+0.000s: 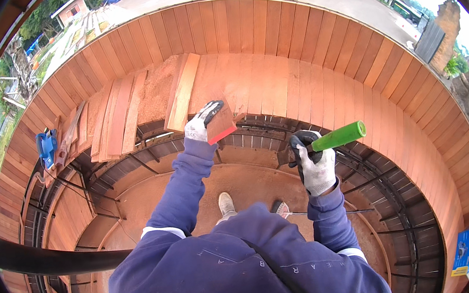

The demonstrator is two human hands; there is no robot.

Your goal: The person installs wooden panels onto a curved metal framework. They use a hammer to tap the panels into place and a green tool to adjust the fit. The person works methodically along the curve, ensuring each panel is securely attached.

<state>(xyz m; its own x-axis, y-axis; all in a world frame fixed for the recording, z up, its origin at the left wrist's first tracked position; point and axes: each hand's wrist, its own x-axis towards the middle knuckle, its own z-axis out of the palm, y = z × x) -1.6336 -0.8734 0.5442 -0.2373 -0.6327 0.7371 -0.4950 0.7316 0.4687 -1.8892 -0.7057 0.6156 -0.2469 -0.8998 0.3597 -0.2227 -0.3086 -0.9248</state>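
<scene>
Two gloved hands are occupied. Left hand [203, 121]: fingers closed on a short reddish-brown board [220, 124] with a bright red edge, held at the inner rim of the curved slatted bench [321, 93]. I cannot tell from my view whether the board bears on the slats. Right hand [315, 166]: wrapped around a green-handled hand tool [342, 135], its butt pointing right; the working end is partly hidden, so I cannot confirm its type. Tool and board are well apart.

To work the board with the tool, which I judge to be the step in hand, I advise:
1. Seat the board flat before applying force.
2. Keep the left fingers out of the tool's line.
3. Brush sawdust [159, 85] off the contact surfaces; grit could let the board slip.
4. Avoid knocking the loose planks [121, 116] lying farther left.
</scene>
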